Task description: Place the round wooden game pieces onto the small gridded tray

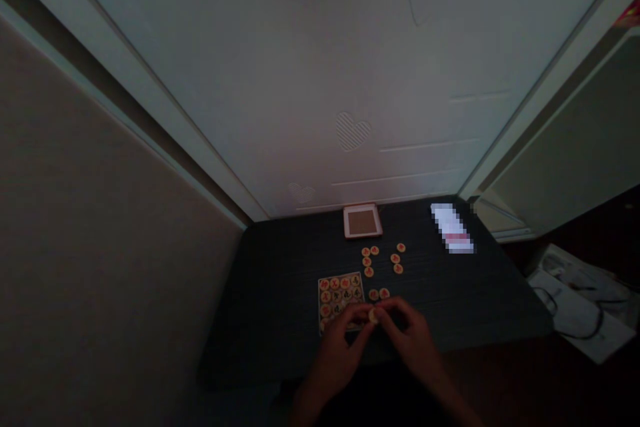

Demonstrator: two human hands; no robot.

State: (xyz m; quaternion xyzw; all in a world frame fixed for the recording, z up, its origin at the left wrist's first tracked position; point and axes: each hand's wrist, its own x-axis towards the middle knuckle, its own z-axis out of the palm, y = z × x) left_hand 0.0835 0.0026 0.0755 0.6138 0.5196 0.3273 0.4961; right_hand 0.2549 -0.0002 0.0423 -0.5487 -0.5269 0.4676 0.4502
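Observation:
Between the fingertips of my left hand (347, 333) and my right hand (407, 327) is one round xiangqi piece (373, 316). Both hands pinch it above the near part of the dark table. Under and beside my left hand lies a square tray (319, 287) filled with rows of pieces, some with red characters, some with dark ones; its lower right part is hidden by that hand. Just beyond my fingertips two loose pieces (384, 294) lie side by side. Farther back are a bent row of several pieces (367, 261) and a group of three (395, 258).
An open box or lid (362, 235) with a pale rim stands at the table's back edge. At the back right lies a blurred bright rectangle (450, 227). A white panel with hearts (353, 131) rises behind the dark table (270, 287). White boxes (585, 313) with a cable sit right.

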